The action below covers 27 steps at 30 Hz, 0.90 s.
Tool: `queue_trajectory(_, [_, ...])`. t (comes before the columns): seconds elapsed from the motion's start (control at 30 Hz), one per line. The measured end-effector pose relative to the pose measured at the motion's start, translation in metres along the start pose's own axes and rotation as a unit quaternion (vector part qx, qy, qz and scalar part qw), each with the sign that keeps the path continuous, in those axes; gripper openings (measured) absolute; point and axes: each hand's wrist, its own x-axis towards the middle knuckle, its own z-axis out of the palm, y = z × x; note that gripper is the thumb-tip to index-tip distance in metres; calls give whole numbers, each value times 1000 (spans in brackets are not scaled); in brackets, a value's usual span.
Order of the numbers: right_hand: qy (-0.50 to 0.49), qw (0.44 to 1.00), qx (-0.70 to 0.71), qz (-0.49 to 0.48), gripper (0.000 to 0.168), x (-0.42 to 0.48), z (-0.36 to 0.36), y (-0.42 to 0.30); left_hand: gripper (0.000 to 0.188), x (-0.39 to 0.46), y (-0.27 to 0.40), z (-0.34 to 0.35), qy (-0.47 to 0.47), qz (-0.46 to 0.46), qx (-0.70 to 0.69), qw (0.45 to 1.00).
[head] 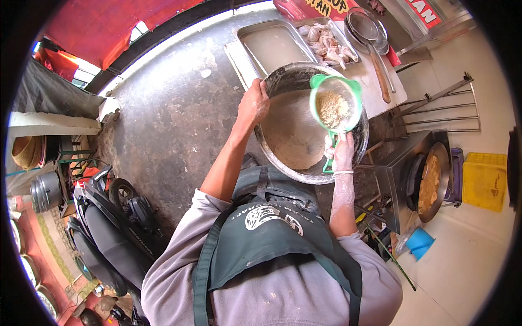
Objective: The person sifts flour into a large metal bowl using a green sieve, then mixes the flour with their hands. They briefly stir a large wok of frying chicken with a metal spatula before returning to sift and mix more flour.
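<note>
A large round basin (271, 153) is in front of me, with pale flour (291, 122) spread inside it. On its left rim rests my left hand (256, 100), the fingers gripping the edge. My right hand (341, 148), coated in flour, grips the handle of a green plastic sieve (358, 104) held over the right part of the basin. Coarse, crumbly bits of flour (332, 109) lie in the sieve's mesh. The sieve looks slightly blurred. Part of the flour is hidden beneath it.
Beyond the basin, a white table (401, 91) holds a metal tray of pale liquid (277, 42), a tray of raw chicken pieces (326, 42) and wire strainers (363, 26). To the right, a wok of frying food (432, 183) sits on a stove (391, 191). A motorcycle (114, 232) stands at left.
</note>
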Motion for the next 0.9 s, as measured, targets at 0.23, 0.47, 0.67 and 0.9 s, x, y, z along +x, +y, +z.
queue_trajectory(0.23, [32,999,-11,-12,20,10,-7,1,39,-2,4,-1,-5,-6,2,1000])
queue_trajectory(0.47, [12,1000,-29,0,20,3,4,-1,39,-1,1,0,-2,6,-6,1000])
queue_trajectory(0.67, [28,999,-32,14,20,6,2,1,39,-3,6,-1,-5,1,-8,1000])
queue_trajectory(0.9, [55,998,40,3,18,12,6,-3,38,-3,7,-2,-7,-7,-1,1000])
